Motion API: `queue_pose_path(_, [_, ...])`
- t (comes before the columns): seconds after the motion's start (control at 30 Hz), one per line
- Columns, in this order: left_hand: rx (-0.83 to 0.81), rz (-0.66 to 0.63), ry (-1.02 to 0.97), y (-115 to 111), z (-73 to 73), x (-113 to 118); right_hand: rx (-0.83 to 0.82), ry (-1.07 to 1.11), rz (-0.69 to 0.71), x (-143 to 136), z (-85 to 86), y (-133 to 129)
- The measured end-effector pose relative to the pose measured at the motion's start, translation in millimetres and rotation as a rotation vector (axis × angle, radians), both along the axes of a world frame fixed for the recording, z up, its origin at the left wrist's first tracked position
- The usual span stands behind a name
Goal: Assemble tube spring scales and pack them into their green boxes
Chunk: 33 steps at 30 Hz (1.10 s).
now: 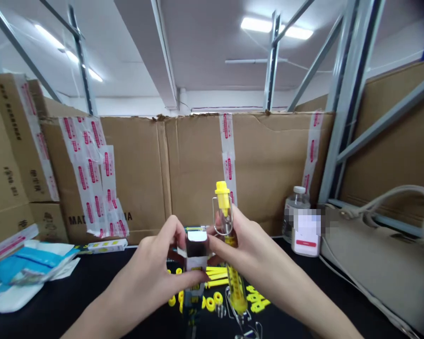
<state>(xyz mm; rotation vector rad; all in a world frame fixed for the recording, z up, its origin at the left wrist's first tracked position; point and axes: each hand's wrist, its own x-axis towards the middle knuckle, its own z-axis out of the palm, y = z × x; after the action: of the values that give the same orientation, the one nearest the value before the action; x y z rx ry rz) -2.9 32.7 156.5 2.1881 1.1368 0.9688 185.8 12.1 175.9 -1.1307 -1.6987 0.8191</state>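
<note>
Yellow and clear, a tilted tube (237,288) right of lower centre sits in the clamped grip of the right hand (249,245); at lower centre, the left hand (155,266) pinches a narrow, open-topped box (197,262).

Glossy plastic tube (236,285), shiny metal clip (223,234), matt cardboard wall (194,165)

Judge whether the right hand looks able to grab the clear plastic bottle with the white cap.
Probably not: the right hand holds a clear tube with yellow parts, and a lit-screen phone partly blocks the bottle.
</note>
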Motion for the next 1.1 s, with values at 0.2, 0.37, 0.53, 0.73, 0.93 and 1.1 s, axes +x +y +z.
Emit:
queue_pose_path(0.2, [-0.031,-0.110,-0.001,3,0.2,-3,-0.081,0.055,0.159,11,-8.8,17])
queue_pose_path(0.37, [-0.030,-0.008,-0.103,12,-6.9,-4,0.129,-0.177,0.046,33,-8.2,21])
queue_pose_path(0.53, [0.041,0.037,-0.106,16,-14.3,-1,0.125,-0.145,0.096,61,-6.3,10])
queue_pose_path(0.73, [0.009,-0.049,-0.226,11,-16.7,10,0.094,0.300,0.154,59,11.2,-2])
queue_pose_path(0.93, [-0.038,-0.088,-0.257,8,-17.4,13,0.107,0.592,0.221,39,17.6,-1])
queue_pose_path(1.1, [-0.032,-0.055,-0.227,8,-20.5,16,0.166,0.740,0.325,26,7.7,19])
